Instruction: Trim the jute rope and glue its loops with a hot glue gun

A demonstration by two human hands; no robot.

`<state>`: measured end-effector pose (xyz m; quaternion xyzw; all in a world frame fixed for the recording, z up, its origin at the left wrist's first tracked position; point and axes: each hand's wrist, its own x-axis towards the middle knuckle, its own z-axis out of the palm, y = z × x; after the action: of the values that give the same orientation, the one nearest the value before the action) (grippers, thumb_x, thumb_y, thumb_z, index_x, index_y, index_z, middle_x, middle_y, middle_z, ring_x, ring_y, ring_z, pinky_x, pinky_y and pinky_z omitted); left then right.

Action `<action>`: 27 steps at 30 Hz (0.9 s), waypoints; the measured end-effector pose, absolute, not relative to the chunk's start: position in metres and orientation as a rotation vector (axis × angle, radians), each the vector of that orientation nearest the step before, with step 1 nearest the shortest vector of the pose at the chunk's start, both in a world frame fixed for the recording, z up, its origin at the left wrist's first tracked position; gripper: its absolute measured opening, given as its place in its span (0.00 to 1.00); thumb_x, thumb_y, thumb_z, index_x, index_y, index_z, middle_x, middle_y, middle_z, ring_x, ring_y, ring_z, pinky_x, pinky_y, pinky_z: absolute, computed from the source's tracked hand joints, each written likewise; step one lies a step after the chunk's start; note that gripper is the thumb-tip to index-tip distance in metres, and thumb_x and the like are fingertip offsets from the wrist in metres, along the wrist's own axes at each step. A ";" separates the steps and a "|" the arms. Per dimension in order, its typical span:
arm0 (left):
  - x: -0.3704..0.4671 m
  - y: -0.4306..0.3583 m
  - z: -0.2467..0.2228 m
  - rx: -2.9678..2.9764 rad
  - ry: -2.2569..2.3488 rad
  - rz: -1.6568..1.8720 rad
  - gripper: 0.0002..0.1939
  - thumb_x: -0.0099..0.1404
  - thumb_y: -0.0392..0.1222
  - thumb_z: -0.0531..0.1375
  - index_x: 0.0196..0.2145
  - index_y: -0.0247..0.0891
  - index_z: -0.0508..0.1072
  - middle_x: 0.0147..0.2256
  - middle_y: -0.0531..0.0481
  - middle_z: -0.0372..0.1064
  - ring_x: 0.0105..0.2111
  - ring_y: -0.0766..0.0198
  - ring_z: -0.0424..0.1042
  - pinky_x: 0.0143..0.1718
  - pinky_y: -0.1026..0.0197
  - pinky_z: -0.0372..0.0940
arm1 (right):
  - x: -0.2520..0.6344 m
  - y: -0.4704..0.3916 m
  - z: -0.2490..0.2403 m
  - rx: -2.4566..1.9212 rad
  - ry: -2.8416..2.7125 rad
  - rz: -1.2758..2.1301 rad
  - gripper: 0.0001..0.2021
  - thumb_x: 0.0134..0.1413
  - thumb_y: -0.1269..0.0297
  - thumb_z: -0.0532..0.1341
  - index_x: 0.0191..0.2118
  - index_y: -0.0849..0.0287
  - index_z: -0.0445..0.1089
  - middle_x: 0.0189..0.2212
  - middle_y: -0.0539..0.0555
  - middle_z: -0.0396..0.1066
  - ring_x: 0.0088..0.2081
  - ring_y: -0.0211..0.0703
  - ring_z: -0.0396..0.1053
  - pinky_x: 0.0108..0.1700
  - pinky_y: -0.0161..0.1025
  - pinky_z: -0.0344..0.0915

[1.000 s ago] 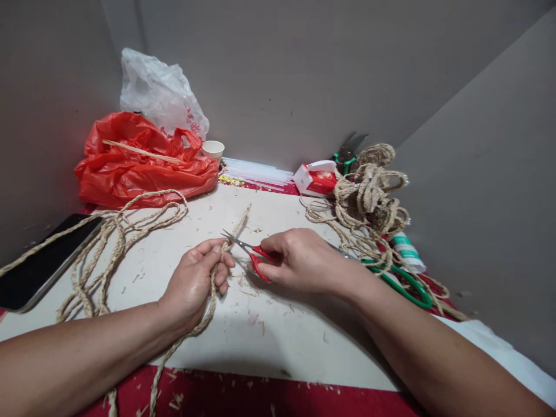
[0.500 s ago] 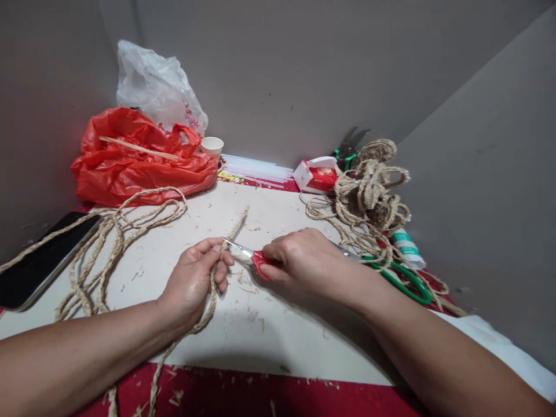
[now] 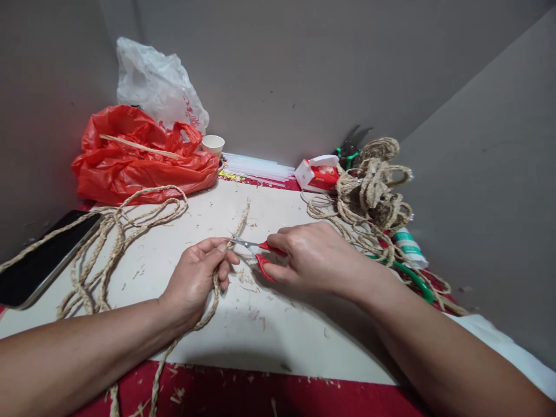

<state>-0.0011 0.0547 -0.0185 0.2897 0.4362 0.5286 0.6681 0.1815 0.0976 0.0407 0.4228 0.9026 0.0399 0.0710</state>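
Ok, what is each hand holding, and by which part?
The left hand pinches the braided rope near one end; the right hand holds the scissors by their red handles.

The tabletop's (image 3: 330, 398) near edge falls outside my view, and the braided cord (image 3: 212, 308) runs off there too; the left hand (image 3: 193, 278) hides a stretch of it. The right hand (image 3: 310, 255) covers part of the red-handled scissors (image 3: 248, 244), and I can't tell whether the blades touch the cord. By the right edge, the right forearm (image 3: 412, 330) hides much of a green-handled tool (image 3: 419, 282). The smartphone (image 3: 39, 266) at the left edge is cut off, and the red plastic bag's (image 3: 143, 174) contents, far left corner, are hidden
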 end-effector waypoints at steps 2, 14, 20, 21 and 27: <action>-0.001 0.055 -0.019 0.659 0.995 1.193 0.07 0.60 0.38 0.61 0.35 0.33 0.68 0.25 0.52 0.68 0.17 0.74 0.55 0.17 0.69 0.56 | 0.181 0.097 0.040 1.263 2.713 0.112 0.16 0.54 0.51 0.56 0.26 0.58 0.70 0.23 0.55 0.74 0.23 0.40 0.64 0.26 0.39 0.39; -0.003 0.055 -0.024 0.686 1.009 1.174 0.08 0.60 0.42 0.61 0.31 0.33 0.70 0.24 0.53 0.67 0.17 0.74 0.56 0.18 0.68 0.56 | 0.188 0.099 0.041 1.233 2.784 -0.074 0.16 0.57 0.62 0.55 0.20 0.58 0.69 0.16 0.49 0.68 0.19 0.33 0.47 0.25 0.36 0.40; -0.002 0.055 -0.023 0.615 1.029 1.231 0.14 0.57 0.38 0.64 0.41 0.32 0.70 0.28 0.51 0.71 0.20 0.72 0.62 0.20 0.68 0.60 | 0.194 0.106 0.048 1.299 2.763 0.003 0.17 0.58 0.57 0.54 0.21 0.59 0.66 0.16 0.49 0.65 0.19 0.33 0.45 0.26 0.36 0.40; -0.002 0.055 -0.022 0.612 1.027 1.232 0.14 0.56 0.37 0.64 0.40 0.32 0.69 0.28 0.50 0.72 0.21 0.72 0.63 0.21 0.67 0.61 | 0.195 0.106 0.049 1.307 2.757 0.023 0.17 0.57 0.56 0.54 0.22 0.59 0.66 0.17 0.50 0.66 0.20 0.34 0.46 0.26 0.36 0.40; -0.002 0.055 -0.021 0.618 1.025 1.206 0.10 0.58 0.35 0.63 0.37 0.32 0.67 0.29 0.47 0.74 0.22 0.71 0.67 0.26 0.67 0.65 | 0.192 0.102 0.051 1.254 2.727 0.010 0.12 0.53 0.55 0.57 0.26 0.58 0.68 0.23 0.51 0.72 0.22 0.36 0.56 0.26 0.37 0.41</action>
<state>-0.0022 0.0545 -0.0210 0.2730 0.4530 0.5331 0.6604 0.1918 0.1023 0.0509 0.4168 0.9063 0.0032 0.0701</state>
